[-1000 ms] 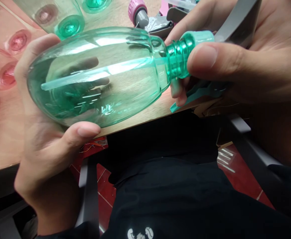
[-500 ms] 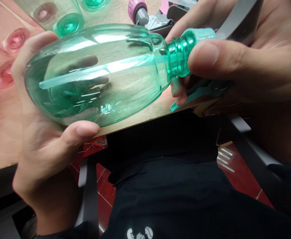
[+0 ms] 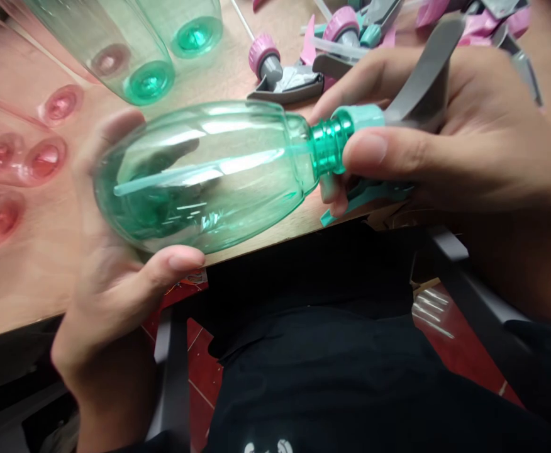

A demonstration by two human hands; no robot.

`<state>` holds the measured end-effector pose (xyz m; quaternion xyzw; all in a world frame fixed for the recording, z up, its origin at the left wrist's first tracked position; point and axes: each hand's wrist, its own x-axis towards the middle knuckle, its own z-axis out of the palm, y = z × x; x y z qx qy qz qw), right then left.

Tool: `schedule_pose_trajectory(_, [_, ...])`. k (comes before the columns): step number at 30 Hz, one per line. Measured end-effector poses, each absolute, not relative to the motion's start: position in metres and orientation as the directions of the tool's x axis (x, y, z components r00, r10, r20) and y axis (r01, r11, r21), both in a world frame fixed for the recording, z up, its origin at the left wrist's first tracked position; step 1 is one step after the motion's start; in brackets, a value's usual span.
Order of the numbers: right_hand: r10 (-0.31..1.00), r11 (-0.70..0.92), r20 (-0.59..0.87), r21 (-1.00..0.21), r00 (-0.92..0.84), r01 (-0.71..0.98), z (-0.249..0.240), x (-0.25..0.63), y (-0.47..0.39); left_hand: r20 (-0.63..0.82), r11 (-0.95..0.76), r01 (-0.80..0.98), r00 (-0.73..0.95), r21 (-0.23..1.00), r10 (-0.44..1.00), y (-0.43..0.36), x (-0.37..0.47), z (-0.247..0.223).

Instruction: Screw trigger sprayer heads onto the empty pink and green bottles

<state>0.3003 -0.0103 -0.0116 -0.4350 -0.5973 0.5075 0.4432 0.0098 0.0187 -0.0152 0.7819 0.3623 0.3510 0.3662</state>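
I read the bottle (image 3: 242, 204) as see-through green, deepening to emerald at its neck (image 3: 332, 148), with a pale aqua tube (image 3: 200, 173) inside. The sprayer (image 3: 426, 82) mixes aqua and grey. I also get clear pink bottles (image 3: 46, 160), more green bottles (image 3: 149, 82), and spray heads (image 3: 263, 56) in pink and grey. The tabletop (image 3: 25, 277) is light tan; the floor (image 3: 202, 387) is red, crossed by pale lines. In the dimness, the clothing (image 3: 313, 371) looks black, perhaps dark navy, with a white print (image 3: 285, 447).
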Motion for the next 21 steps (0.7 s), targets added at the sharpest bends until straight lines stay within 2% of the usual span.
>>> schedule_pose_trajectory(4, [0.957, 0.084, 0.084, -0.996, -0.277, -0.013, -0.012, 0.301, -0.009, 0.273, -0.475, 0.386, 0.473, 0.791, 0.838, 0.018, 0.004, -0.015])
schedule_pose_trajectory(8, [0.944, 0.070, 0.088, -0.995, -0.318, -0.067, -0.017, 0.304, -0.006, 0.285, -0.487, 0.362, 0.485, 0.795, 0.827, 0.019, -0.003, -0.019])
schedule_pose_trajectory(14, [0.934, 0.092, 0.118, -0.991, -0.337, -0.093, -0.021, 0.305, -0.004, 0.299, -0.513, 0.324, 0.526, 0.795, 0.796, 0.021, -0.005, -0.019])
schedule_pose_trajectory(21, [0.941, 0.075, 0.107, -0.991, -0.321, -0.111, -0.019, 0.303, -0.006, 0.318, -0.560, 0.396, 0.529, 0.728, 0.787, 0.022, -0.003, -0.019])
